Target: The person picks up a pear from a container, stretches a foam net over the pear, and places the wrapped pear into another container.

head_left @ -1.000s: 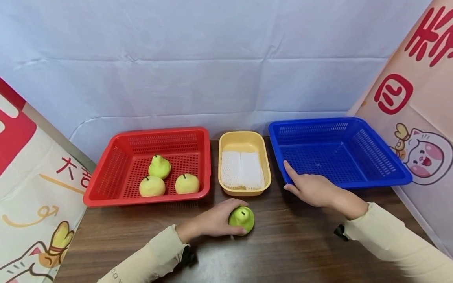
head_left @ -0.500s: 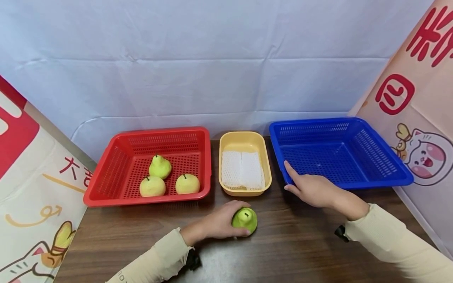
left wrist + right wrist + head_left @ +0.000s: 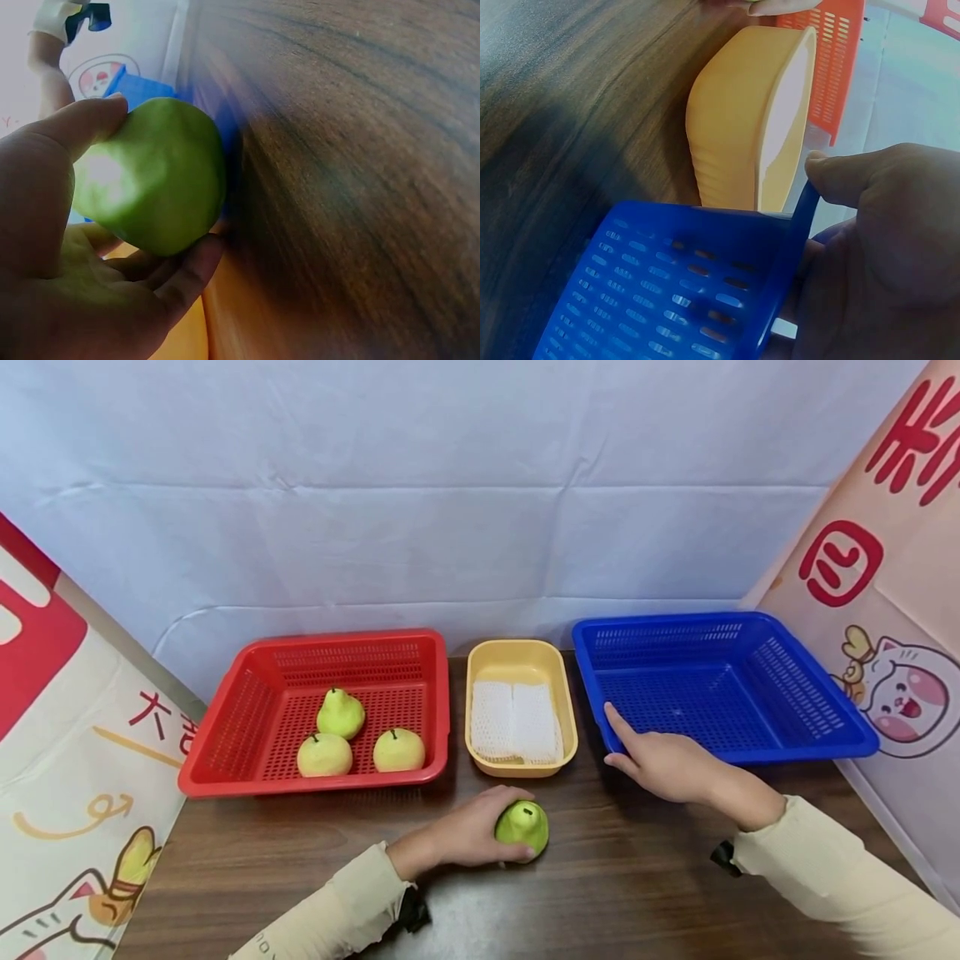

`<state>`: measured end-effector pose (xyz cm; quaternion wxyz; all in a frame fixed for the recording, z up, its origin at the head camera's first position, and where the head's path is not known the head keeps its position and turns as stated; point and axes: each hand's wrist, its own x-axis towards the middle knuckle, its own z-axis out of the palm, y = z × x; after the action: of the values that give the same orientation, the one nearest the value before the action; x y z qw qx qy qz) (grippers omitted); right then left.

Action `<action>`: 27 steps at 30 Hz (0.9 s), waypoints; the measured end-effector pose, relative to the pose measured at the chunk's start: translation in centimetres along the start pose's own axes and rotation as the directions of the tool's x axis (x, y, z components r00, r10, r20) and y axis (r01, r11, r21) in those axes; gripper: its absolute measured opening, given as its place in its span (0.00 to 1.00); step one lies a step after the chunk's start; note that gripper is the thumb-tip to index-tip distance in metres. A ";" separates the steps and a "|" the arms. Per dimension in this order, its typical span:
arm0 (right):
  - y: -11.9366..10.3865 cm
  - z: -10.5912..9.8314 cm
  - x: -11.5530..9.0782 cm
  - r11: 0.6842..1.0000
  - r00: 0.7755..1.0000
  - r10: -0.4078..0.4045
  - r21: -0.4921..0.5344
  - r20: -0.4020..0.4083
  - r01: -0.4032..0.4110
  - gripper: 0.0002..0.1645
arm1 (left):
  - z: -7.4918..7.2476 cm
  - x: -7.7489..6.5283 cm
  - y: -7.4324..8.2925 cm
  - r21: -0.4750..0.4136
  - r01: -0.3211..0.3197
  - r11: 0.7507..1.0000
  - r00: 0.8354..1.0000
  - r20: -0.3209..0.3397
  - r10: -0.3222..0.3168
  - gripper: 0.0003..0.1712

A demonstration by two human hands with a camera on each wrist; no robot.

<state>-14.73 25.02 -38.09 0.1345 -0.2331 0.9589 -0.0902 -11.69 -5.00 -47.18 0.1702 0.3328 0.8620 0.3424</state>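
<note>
My left hand [image 3: 474, 829] grips a green pear [image 3: 522, 827] from the side, low over the wooden table in front of the yellow bin. In the left wrist view the thumb lies on one side of the pear [image 3: 161, 176] and the curled fingers on the other. Whether the pear touches the table is hard to tell. My right hand [image 3: 671, 766] pinches the near left corner of a blue plastic basket [image 3: 750, 752]. The right wrist view has the thumb on the basket's rim [image 3: 780, 281] and the other fingers partly hidden behind it.
A red basket [image 3: 300, 789] at the left holds a green pear [image 3: 341, 714] and two pale yellow pears [image 3: 399, 750]. Between the baskets stands a yellow bin [image 3: 521, 652] with white foam fruit nets [image 3: 516, 722]. A pale cloth [image 3: 450, 510] hangs behind.
My left hand has shifted slightly to the right with the green pear, which tilts a little in it. The right hand keeps its hold on the blue basket's corner.
</note>
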 end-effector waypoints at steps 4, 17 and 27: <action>0.0 0.0 0.1 1.000 1.000 0.003 -0.004 0.006 -0.003 0.45 | 0.1 0.2 0.0 0.002 0.004 1.000 1.000 -0.003 -0.004 0.40; 0.0 0.0 0.1 1.000 1.000 0.010 -0.006 0.012 -0.010 0.46 | 0.1 0.6 0.3 0.001 -0.008 1.000 1.000 -0.010 0.008 0.40; 0.1 0.0 0.1 1.000 1.000 0.009 -0.006 0.014 -0.009 0.45 | 0.1 0.9 0.2 0.004 -0.006 1.000 1.000 -0.005 0.006 0.37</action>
<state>-14.84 25.02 -38.12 0.1409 -0.2298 0.9592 -0.0851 -12.18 -4.19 -47.13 0.1665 0.3348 0.8621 0.3420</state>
